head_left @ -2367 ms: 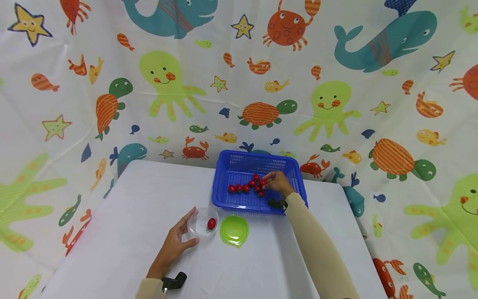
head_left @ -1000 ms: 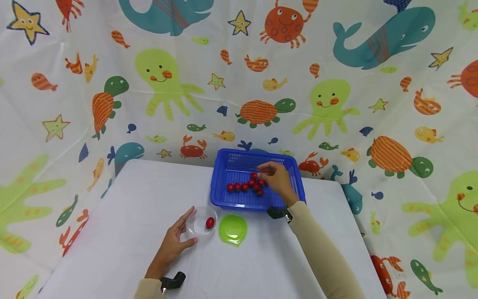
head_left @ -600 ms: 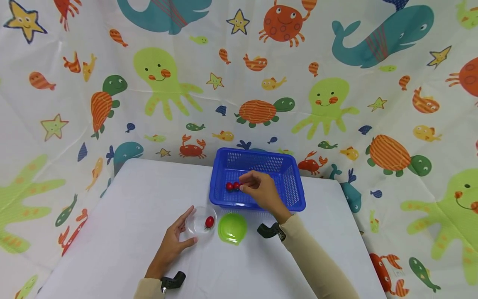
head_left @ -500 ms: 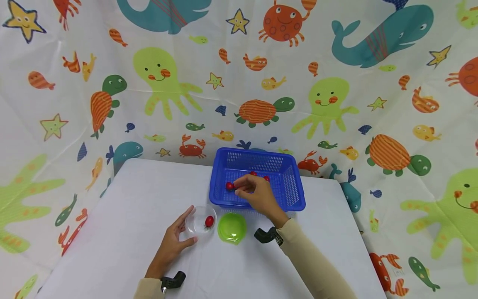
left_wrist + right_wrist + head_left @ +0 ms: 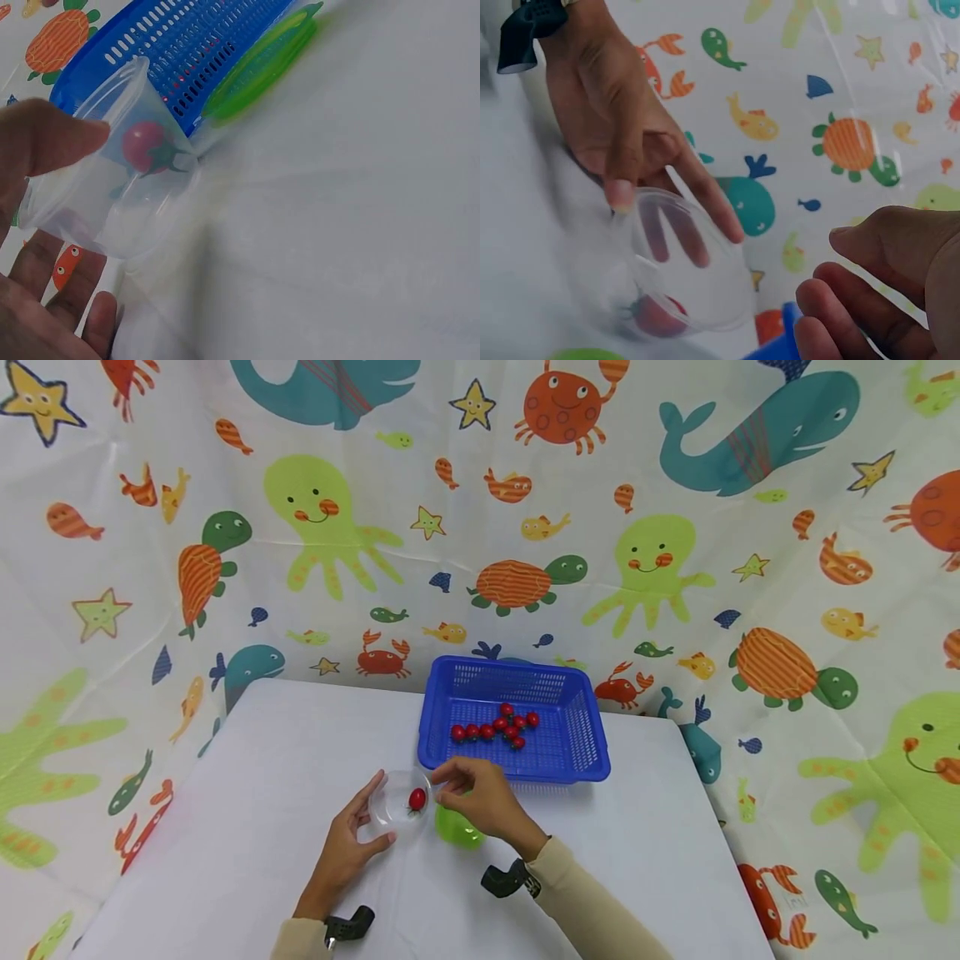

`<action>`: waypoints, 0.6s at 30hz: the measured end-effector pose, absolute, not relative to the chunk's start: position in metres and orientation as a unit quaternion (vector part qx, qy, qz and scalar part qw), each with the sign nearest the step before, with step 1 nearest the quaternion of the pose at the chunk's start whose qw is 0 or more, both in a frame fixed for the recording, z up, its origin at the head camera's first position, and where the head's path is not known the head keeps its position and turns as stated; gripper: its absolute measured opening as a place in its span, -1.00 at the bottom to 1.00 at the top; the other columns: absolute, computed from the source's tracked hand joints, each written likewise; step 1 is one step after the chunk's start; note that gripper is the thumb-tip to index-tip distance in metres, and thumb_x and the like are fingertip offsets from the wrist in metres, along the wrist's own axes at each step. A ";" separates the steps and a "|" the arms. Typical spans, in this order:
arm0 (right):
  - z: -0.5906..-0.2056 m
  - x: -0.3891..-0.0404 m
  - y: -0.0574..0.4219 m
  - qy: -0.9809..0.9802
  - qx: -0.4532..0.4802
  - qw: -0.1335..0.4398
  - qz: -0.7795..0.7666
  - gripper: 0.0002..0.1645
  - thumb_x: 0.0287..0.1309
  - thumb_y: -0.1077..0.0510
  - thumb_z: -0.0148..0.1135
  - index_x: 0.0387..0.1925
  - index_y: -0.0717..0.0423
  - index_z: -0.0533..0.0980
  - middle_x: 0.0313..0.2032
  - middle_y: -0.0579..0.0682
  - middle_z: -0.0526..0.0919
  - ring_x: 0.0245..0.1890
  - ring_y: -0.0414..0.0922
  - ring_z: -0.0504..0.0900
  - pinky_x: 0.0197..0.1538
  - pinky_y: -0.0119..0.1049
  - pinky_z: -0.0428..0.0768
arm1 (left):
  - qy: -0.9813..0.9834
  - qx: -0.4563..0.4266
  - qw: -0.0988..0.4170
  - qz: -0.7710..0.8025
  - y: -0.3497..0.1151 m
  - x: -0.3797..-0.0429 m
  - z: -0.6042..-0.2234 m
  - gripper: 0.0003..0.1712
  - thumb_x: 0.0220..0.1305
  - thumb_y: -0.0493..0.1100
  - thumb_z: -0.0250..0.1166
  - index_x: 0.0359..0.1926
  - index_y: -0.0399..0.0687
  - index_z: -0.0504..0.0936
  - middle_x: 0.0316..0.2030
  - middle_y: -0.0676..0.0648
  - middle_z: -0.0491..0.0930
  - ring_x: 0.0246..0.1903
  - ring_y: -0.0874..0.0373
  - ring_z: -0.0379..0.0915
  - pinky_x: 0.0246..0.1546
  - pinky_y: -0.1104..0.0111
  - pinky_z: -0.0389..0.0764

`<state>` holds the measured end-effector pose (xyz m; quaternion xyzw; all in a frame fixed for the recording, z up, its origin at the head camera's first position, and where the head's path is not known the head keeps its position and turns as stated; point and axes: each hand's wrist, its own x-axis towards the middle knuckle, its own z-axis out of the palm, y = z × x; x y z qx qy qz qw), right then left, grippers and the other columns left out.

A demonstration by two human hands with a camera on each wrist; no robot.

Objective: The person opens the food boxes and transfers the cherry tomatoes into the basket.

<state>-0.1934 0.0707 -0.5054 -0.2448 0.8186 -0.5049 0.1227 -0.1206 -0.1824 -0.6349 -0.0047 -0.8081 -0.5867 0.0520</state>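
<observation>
A clear plastic cup [image 5: 392, 814] stands on the white table, with one cherry tomato [image 5: 417, 799] inside. My left hand [image 5: 352, 839] holds the cup from its left side, thumb at the front and fingers behind. Close to the cup's right rim is my right hand [image 5: 480, 797], above a green lid [image 5: 459, 828] that it partly covers. In the right wrist view the thumb and loosely bent fingers [image 5: 855, 319] of this hand stand apart, and nothing shows between them. Several cherry tomatoes [image 5: 487, 732] lie in the blue basket [image 5: 581, 768] behind.
The white table [image 5: 300, 735] extends left and right of the basket. A cloth [image 5: 427, 560] printed with sea animals hangs behind and beside it. Black wrist-worn devices [image 5: 351, 923] are on both wrists.
My right hand has come out of the blue basket, moving left and towards me to the cup's rim. The left hand and cup have stayed in place; tomatoes in the basket show again.
</observation>
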 end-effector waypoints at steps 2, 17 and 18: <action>-0.511 -0.190 0.067 0.817 -0.243 0.129 -0.507 -0.72 0.27 0.24 0.46 0.01 0.04 0.76 -0.04 0.08 0.84 -0.26 -0.28 0.71 -0.10 -0.47 0.71 | -0.814 -0.004 0.055 -0.578 -0.183 -0.120 -0.635 0.11 0.22 -0.13 0.60 0.67 0.33 0.20 0.65 0.04 0.22 0.58 -0.07 0.18 0.26 0.68 0.39; -0.538 -0.186 0.042 0.814 -0.235 0.144 -0.511 -0.73 0.21 0.26 0.51 -0.04 0.09 0.76 -0.06 0.12 0.84 -0.28 -0.32 0.73 -0.15 -0.48 0.71 | -0.807 -0.021 0.085 -0.584 -0.177 -0.115 -0.632 0.09 0.20 -0.24 0.58 0.66 0.15 0.23 0.62 -0.08 0.30 0.50 0.05 0.36 0.24 0.54 0.54; -0.539 -0.186 0.039 0.815 -0.234 0.143 -0.510 -0.73 0.21 0.28 0.51 -0.04 0.09 0.76 -0.06 0.12 0.84 -0.27 -0.31 0.74 -0.15 -0.48 0.71 | -0.807 -0.021 0.084 -0.584 -0.177 -0.115 -0.632 0.10 0.19 -0.25 0.58 0.66 0.16 0.23 0.62 -0.06 0.30 0.49 0.00 0.35 0.24 0.53 0.53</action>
